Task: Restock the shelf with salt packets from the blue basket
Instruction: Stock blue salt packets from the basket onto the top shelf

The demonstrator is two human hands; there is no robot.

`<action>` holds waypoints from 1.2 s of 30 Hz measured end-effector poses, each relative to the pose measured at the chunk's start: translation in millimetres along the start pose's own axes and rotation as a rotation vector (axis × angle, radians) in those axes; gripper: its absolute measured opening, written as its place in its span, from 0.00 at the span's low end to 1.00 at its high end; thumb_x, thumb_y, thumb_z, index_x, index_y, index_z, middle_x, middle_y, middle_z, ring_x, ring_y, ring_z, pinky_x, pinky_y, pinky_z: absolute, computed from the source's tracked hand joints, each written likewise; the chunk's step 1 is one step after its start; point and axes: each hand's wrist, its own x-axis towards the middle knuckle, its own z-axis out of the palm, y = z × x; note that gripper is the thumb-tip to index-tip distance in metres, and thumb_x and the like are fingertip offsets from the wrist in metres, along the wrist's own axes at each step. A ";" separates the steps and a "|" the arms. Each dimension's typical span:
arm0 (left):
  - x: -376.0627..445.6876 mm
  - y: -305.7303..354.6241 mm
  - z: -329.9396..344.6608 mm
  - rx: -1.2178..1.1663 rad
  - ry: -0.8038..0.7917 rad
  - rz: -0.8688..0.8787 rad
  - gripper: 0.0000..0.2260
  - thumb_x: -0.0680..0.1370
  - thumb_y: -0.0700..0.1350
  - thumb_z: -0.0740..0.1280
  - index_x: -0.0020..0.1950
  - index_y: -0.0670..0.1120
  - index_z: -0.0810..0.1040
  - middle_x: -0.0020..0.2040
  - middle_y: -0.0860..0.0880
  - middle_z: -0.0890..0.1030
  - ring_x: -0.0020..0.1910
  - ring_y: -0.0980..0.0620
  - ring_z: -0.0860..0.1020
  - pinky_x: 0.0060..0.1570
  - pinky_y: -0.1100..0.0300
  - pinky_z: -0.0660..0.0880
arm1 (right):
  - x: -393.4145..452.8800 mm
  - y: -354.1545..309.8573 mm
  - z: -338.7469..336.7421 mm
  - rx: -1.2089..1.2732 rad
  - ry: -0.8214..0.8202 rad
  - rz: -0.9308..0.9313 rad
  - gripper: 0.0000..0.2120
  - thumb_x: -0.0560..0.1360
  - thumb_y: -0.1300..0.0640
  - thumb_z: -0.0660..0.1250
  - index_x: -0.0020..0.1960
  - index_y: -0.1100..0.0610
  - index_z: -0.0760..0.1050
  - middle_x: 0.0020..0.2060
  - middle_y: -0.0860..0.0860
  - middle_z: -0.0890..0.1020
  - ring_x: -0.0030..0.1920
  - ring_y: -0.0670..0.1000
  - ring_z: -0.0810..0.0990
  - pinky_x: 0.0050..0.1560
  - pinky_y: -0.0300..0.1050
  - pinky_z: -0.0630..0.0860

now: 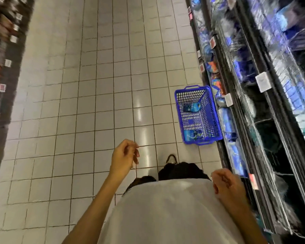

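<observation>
The blue basket [208,120] stands on the tiled floor against the foot of the shelf [264,106] on the right. Two blue salt packets lie in it, one at its far end [192,107] and one at its near end [194,135]. The shelf tiers hold blurred blue and white packets. My left hand [124,156] hangs in front of me over the floor, fingers loosely curled, holding nothing. My right hand [226,184] is near my waist beside the shelf edge, fingers curled inward, with nothing in it. Both hands are well short of the basket.
A white-tiled aisle [99,85] runs ahead. A second dark shelf [2,67] with price tags lines the left side. White price tags [263,81] stick out from the right shelf rails. My white shirt and dark shoes fill the lower middle.
</observation>
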 end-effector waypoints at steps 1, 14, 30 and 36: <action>9.4 6.7 -0.4 0.008 0.021 0.000 0.11 0.85 0.38 0.58 0.48 0.43 0.78 0.36 0.44 0.81 0.28 0.54 0.78 0.24 0.64 0.69 | 19.4 -13.5 2.5 0.022 -0.011 -0.019 0.09 0.79 0.63 0.68 0.40 0.56 0.77 0.27 0.48 0.78 0.29 0.43 0.74 0.33 0.37 0.73; 244.4 103.5 15.0 0.102 -0.150 0.035 0.12 0.85 0.39 0.59 0.46 0.45 0.78 0.34 0.49 0.81 0.28 0.53 0.77 0.27 0.67 0.72 | 245.6 -141.7 55.5 0.049 -0.009 -0.006 0.09 0.79 0.59 0.69 0.40 0.53 0.75 0.28 0.43 0.79 0.29 0.42 0.77 0.32 0.34 0.72; 500.0 137.6 236.5 0.753 -0.878 0.238 0.09 0.81 0.48 0.61 0.45 0.50 0.78 0.37 0.52 0.83 0.38 0.48 0.82 0.47 0.49 0.80 | 431.5 -53.5 107.2 0.159 0.342 0.537 0.09 0.83 0.52 0.62 0.44 0.50 0.76 0.40 0.50 0.84 0.46 0.56 0.82 0.46 0.45 0.76; 562.6 24.7 373.1 1.136 -1.135 0.403 0.07 0.82 0.47 0.60 0.47 0.46 0.74 0.49 0.43 0.82 0.50 0.41 0.81 0.50 0.51 0.77 | 526.6 111.9 143.9 -0.081 0.229 0.712 0.14 0.83 0.54 0.58 0.59 0.62 0.75 0.56 0.63 0.81 0.58 0.64 0.79 0.50 0.49 0.69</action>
